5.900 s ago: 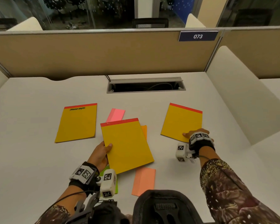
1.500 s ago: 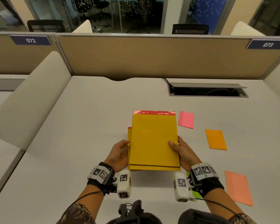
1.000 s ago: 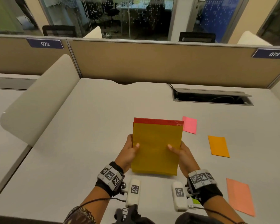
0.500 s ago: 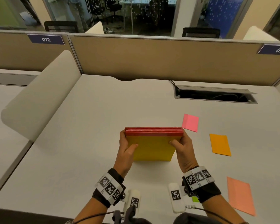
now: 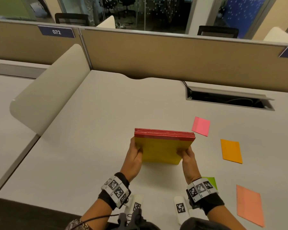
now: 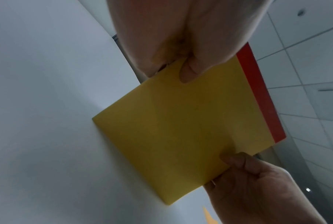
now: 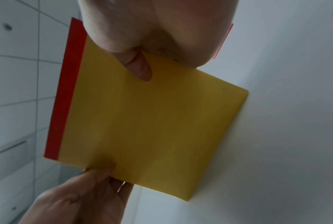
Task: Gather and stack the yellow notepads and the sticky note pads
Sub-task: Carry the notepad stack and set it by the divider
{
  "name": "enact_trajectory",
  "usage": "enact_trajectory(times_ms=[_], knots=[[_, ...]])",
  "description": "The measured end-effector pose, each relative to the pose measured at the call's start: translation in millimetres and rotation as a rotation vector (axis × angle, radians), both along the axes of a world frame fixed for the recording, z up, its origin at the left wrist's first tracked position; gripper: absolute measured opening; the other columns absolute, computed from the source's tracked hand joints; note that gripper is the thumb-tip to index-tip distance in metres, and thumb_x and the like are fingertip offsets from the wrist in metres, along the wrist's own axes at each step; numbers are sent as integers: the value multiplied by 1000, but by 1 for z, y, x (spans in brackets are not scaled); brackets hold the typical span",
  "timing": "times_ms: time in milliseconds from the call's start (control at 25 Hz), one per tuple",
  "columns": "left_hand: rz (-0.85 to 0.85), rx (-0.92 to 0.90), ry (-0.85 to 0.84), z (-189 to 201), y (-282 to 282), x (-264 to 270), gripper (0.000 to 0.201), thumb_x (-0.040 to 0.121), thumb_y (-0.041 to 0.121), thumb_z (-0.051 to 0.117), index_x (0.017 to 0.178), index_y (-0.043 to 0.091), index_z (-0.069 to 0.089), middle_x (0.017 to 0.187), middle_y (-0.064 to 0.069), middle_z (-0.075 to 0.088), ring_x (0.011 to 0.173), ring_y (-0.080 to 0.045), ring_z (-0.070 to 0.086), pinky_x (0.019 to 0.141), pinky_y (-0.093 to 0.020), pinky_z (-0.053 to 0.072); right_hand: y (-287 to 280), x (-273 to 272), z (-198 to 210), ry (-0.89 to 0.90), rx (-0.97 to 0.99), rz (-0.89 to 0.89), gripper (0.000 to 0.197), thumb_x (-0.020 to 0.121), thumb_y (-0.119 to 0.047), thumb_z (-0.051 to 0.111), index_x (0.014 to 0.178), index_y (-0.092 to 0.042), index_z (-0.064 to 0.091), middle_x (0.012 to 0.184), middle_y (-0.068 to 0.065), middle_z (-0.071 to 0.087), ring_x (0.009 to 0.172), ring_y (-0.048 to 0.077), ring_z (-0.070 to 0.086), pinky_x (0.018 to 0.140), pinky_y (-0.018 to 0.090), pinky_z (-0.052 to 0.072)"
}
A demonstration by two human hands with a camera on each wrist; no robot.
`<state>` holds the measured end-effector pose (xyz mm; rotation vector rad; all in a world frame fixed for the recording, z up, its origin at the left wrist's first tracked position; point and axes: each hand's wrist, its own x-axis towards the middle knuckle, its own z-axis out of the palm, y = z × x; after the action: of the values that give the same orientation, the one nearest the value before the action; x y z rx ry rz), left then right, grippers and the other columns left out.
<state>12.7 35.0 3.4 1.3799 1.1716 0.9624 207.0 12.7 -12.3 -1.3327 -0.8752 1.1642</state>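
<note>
Both hands grip yellow notepads [image 5: 161, 151] stack upright on desk [image 5: 93, 130]: left hand [image 5: 135, 156], right hand [image 5: 189, 157], fingers curled around side edges.

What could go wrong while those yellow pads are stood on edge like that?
The stack of yellow notepads stands on its lower edge on the desk, held only at its sides by the left hand and right hand; a looser grip might let the pads fan apart or topple. Laid down carelessly to the right, they might cover the pink sticky pad.
</note>
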Motion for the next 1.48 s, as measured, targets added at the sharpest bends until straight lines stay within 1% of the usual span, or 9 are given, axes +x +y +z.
enact_trajectory(times_ms=[120, 200, 360, 480, 680, 840, 1000, 1160, 1480], knots=[[-38, -8, 149, -16, -1, -5, 36, 89, 21, 30, 117, 44, 33, 123, -1, 53, 113, -14, 53, 95, -22, 45, -4, 2, -9, -83, -45, 69, 42, 99, -8, 36, 134, -32, 36, 120, -15, 54, 105, -9, 48, 83, 10, 38], [-56, -3, 239, -21, 2, -9, 34, 89, 20, 31, 122, 26, 37, 119, -8, 55, 109, -22, 56, 94, -32, 48, -4, 5, -12, -137, -62, 122, 41, 100, -11, 35, 129, -40, 29, 117, -26, 50, 104, -11, 47, 87, 11, 36], [-82, -25, 310, -20, 16, -12, 30, 90, 2, 32, 112, 21, 39, 109, -22, 58, 97, -38, 58, 83, -43, 49, 0, 11, -17, -263, -101, 193, 35, 99, -17, 39, 126, -36, 28, 127, -8, 48, 117, 12, 48, 101, 27, 35], [-77, -95, 321, -15, 28, -11, 32, 92, 1, 33, 114, 22, 39, 107, -19, 58, 90, -30, 55, 78, -37, 44, 12, 18, -17, -346, -136, 220, 31, 98, -19, 41, 128, -24, 34, 128, -3, 48, 122, 21, 47, 103, 33, 38], [-117, -322, 375, -6, 51, -12, 37, 95, 10, 35, 132, 10, 39, 114, -11, 53, 108, -35, 55, 93, -45, 46, 28, 29, -12, -208, -206, 250, 43, 96, -21, 47, 137, -13, 39, 139, 9, 50, 124, 29, 51, 106, 51, 41], [-137, -468, 297, 5, 54, -16, 40, 97, 7, 33, 136, 4, 39, 130, -18, 52, 102, -26, 52, 93, -42, 45, 31, 26, -2, 21, -336, 244, 40, 96, -15, 46, 135, -7, 44, 129, 10, 56, 113, 28, 55, 100, 46, 43], [-97, -587, 236, -3, 49, -23, 39, 97, 9, 35, 136, 4, 40, 136, -22, 50, 105, -27, 51, 103, -49, 42, 27, 24, -7, 171, -460, 247, 39, 95, -12, 49, 134, -8, 46, 130, 14, 56, 117, 35, 53, 101, 53, 43], [-51, -630, 217, -9, 39, -31, 40, 97, 8, 34, 137, 6, 39, 124, -18, 54, 103, -26, 51, 101, -46, 43, 27, 21, -6, 129, -565, 359, 38, 92, -10, 54, 130, -12, 49, 118, 10, 60, 100, 29, 60, 78, 45, 53], [71, -621, 163, -7, 20, -33, 42, 97, 9, 36, 139, 9, 39, 137, -19, 50, 106, -26, 52, 101, -45, 43, 28, 22, -6, 101, -567, 429, 40, 91, -8, 55, 130, -13, 48, 112, 9, 63, 95, 26, 62, 76, 43, 53]])
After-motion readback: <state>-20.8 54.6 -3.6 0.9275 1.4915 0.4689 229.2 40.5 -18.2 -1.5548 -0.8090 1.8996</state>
